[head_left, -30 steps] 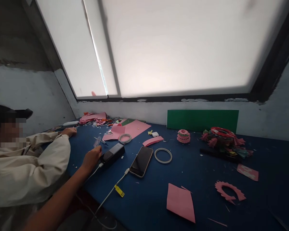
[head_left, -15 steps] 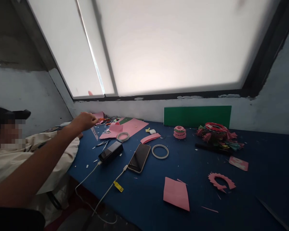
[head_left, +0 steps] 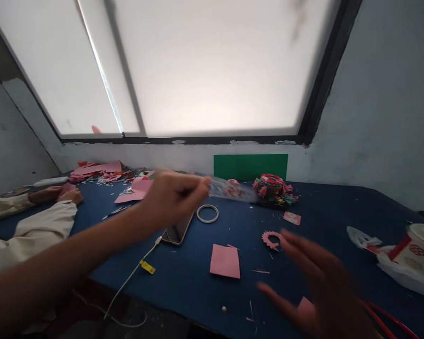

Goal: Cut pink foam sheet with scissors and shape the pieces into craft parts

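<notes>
My left hand [head_left: 176,195] is closed in a pinch on one end of a clear plastic strip [head_left: 233,189], which is blurred and reaches to the right over the table. My right hand [head_left: 314,278] is open, thumb and fingers spread, over the right part of the table. A toothed pink paper ring [head_left: 268,240] lies by its fingertips. Between the hands lies a folded pink paper square [head_left: 225,262]. Beside my right palm shows a bit of pink paper [head_left: 306,307]; whether they touch, I cannot tell. Red handles [head_left: 388,320] lie partly hidden to its right.
A phone [head_left: 178,231] with a white cable and a white tape ring [head_left: 207,213] lie mid-table. At the back are a heap of paper flowers [head_left: 273,188] and a green board [head_left: 250,166]. A wrapped tub [head_left: 415,254] stands right. Another person's hands [head_left: 70,195] are at the left.
My view has turned right. My left hand has come back from the far left, the clear strip in its pinch. My right hand has entered at the lower right.
</notes>
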The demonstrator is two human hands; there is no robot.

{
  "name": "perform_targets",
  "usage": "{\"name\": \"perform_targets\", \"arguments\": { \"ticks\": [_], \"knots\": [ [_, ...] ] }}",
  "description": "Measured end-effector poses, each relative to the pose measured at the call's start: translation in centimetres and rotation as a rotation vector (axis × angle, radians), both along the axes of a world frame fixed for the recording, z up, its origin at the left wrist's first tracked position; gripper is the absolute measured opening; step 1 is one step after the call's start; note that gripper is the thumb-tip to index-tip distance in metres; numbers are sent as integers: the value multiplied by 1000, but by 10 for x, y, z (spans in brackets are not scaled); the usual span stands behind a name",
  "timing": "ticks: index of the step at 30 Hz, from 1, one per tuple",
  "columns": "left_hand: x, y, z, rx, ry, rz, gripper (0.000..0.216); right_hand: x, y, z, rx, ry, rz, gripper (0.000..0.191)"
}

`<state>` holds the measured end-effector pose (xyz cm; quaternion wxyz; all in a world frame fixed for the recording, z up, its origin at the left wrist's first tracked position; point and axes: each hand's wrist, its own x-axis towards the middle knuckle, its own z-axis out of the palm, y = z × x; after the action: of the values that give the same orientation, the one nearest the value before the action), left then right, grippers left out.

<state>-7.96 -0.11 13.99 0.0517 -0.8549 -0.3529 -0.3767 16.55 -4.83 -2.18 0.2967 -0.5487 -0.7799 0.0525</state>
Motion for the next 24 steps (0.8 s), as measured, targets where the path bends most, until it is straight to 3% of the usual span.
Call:
{"name": "perform_targets", "arguments": {
  "ticks": [3, 4, 8, 11, 13, 15, 18, 24],
  "knots": [
    [28, -3, -35, -95, -166, -193, 45, -22, 39, 14, 305, -81, 84, 53],
    [32, -1, -45, -135, -220, -217, 45, -26, 48, 14, 323, -102, 132, 49],
    [29, 9, -96, -310, -189, -144, 40, -19, 69, -4, 100, -212, 138, 41],
    [19, 12, -146, -378, 178, -40, 19, -4, 76, -17, -171, -281, 72, 47],
    [13, 12, -176, -384, 412, -104, 38, 3, 79, -21, -292, -265, 43, 54],
    [10, 10, -197, -390, 546, -134, 39, 6, 83, -23, -336, -218, 45, 55],
    [9, 10, -209, -358, 681, -137, 41, 5, 84, -30, -359, -178, 68, 53],
    [21, 6, -200, -278, 780, -100, 42, 5, 81, -39, -277, -210, 156, 46]
  ]
}}
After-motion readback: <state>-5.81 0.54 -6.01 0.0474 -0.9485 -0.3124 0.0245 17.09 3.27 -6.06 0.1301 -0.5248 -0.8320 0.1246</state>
